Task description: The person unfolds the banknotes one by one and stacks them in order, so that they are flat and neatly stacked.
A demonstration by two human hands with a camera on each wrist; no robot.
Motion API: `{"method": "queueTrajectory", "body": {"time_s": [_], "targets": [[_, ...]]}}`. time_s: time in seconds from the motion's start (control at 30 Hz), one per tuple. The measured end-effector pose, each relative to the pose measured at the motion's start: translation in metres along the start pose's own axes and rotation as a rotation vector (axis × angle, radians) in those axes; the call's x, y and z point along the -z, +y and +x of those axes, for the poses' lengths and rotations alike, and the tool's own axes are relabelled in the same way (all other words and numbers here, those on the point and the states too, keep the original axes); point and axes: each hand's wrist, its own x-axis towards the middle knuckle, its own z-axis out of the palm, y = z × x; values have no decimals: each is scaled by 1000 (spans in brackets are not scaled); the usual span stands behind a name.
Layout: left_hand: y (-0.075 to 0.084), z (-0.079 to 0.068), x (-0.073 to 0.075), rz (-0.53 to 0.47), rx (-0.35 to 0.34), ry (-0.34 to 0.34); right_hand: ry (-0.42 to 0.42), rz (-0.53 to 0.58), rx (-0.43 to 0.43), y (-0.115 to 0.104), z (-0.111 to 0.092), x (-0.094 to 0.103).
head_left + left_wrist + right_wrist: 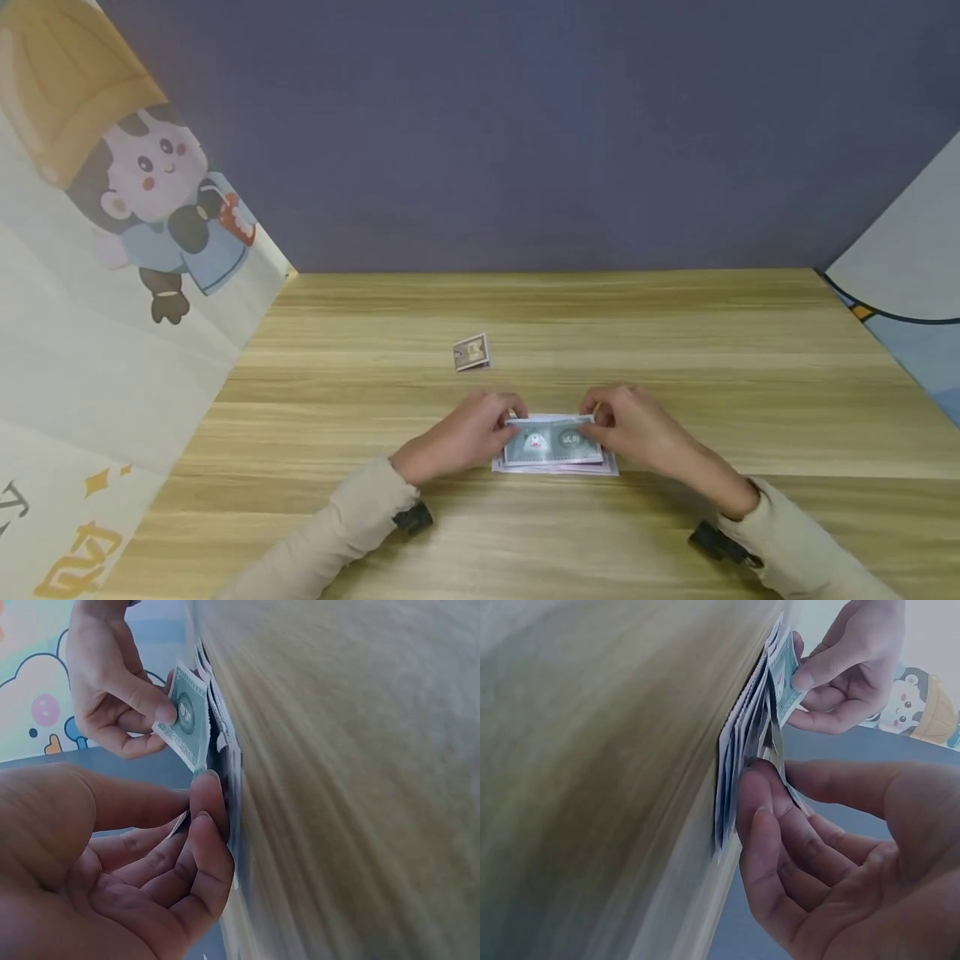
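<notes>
A green printed banknote [555, 442] lies over a small stack of paper notes [555, 470] on the table in front of me. My left hand [468, 429] pinches the note's left end between thumb and fingers. At the opposite end, my right hand [637, 425] pinches it the same way. In the left wrist view the green note [189, 720] is lifted and tilted above the pile. Seen from the right wrist, the layered edges of the stack [739, 742] show under my fingertips.
A small folded brown note [472, 352] lies farther back on the wooden table [675, 350], left of the hands. Behind the table stands a dark blue panel [555, 142]. A white wall with a cartoon figure [161, 183] borders the left side.
</notes>
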Motion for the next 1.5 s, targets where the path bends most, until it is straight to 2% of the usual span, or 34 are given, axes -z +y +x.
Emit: {"method": "queueTrajectory", "body": {"time_s": [0.57,1.5], "targets": [[-10,4,-1,-36,20,-20,-6,-48,-21,5,1,-2],[-12,5,-3,-53,41,-37,-20,-107,-52,4,1,-4]]}}
